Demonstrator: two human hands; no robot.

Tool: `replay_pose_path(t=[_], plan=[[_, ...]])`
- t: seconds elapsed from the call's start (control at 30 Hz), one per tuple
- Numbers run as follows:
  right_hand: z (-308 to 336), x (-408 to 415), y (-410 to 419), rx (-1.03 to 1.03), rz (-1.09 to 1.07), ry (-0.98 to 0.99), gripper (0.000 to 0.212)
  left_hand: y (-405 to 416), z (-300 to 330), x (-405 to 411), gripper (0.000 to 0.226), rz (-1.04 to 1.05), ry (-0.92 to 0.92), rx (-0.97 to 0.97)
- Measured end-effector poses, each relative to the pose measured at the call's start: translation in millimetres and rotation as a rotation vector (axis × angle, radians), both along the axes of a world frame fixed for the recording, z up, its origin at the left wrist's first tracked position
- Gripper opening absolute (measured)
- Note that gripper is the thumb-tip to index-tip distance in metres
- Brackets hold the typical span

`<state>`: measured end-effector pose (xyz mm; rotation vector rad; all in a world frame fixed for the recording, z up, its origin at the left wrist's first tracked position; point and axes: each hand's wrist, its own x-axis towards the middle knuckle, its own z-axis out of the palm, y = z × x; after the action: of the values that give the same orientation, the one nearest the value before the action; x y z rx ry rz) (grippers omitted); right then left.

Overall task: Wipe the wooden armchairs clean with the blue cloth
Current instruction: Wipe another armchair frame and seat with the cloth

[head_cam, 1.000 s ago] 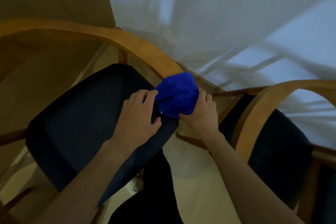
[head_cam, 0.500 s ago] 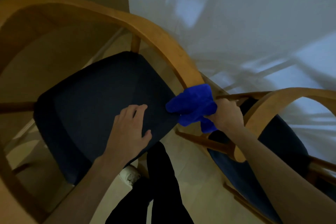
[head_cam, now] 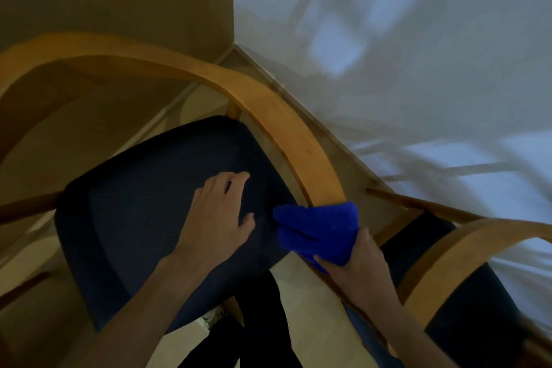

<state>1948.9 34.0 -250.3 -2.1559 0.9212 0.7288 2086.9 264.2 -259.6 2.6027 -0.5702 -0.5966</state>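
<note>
Wiping the curved arm of a wooden armchair

The left hand [head_cam: 218, 215] lies flat, fingers relaxed, on the dark seat cushion [head_cam: 143, 218]; just beside it the right hand [head_cam: 355, 263] grips the blue cloth [head_cam: 318, 228], pressed on the wooden armrest [head_cam: 283, 116]; a second armchair [head_cam: 466, 248] stands further right.

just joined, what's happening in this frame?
A person is wiping a wooden armchair. The right hand grips a bunched blue cloth against the lower front end of the chair's curved wooden armrest. The left hand rests flat, fingers straight, on the dark seat cushion. A second armchair stands just to the right, untouched at this moment.
</note>
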Motion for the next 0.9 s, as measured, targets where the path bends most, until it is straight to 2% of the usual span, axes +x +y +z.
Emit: replay_pose_path(t=[0.07,0.13,0.2,0.27,0.37,0.43,0.57,0.9], plan=[[-2,11,7,-0.025,-0.041,-0.024,0.1,-6,-4,15,0.066,0.003,-0.001,-0.001],[-2,24,11,-0.119,0.018,0.0,0.126,-9,-6,26,0.067,0.019,0.001,0.002],[-3,34,12,-0.186,0.059,0.044,0.142,-11,-7,31,0.066,0.043,0.008,-0.001],[-5,38,13,-0.238,0.063,0.056,0.134,-11,-7,32,0.065,0.061,0.027,-0.013],[-11,40,20,-0.214,-0.085,-0.025,0.097,-11,-10,25,0.064,0.049,0.064,-0.014],[-16,42,24,-0.22,-0.17,-0.072,0.083,-12,-14,19,0.064,0.028,0.096,-0.015],[-26,45,26,-0.301,-0.176,-0.085,0.081,-18,-25,11,0.064,-0.015,0.133,-0.019],[-32,105,37,-0.464,0.0,-0.18,0.085,-28,-27,29,0.061,-0.023,0.123,-0.087]])
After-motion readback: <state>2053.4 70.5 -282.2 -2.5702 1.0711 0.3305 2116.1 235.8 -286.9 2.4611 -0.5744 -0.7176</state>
